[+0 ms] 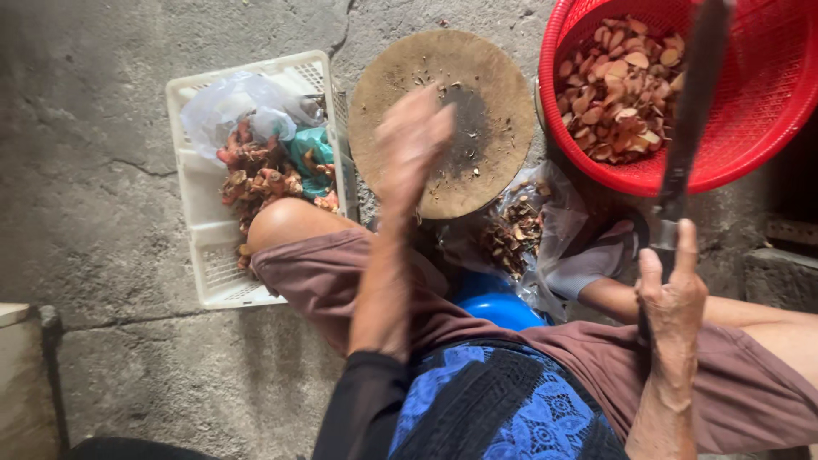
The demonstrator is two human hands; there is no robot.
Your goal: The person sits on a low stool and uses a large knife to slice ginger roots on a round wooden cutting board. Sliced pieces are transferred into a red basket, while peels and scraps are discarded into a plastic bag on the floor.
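At the left, on the cracked concrete floor (102,170), a white slatted plastic crate (200,247) is seen holding reddish-brown knobbly roots (260,175) among crumpled plastic bags. The left hand (413,140) is blurred above the near edge of the round worn wooden chopping block (490,85); whether its fingers are apart or closed on a piece cannot be told. The right hand (673,285) is clamped on the handle of a long dark-bladed knife (694,102), raised over the red plastic basket of pale slices (622,85). Fingers are best kept well back from the block's centre whenever the blade is brought down.
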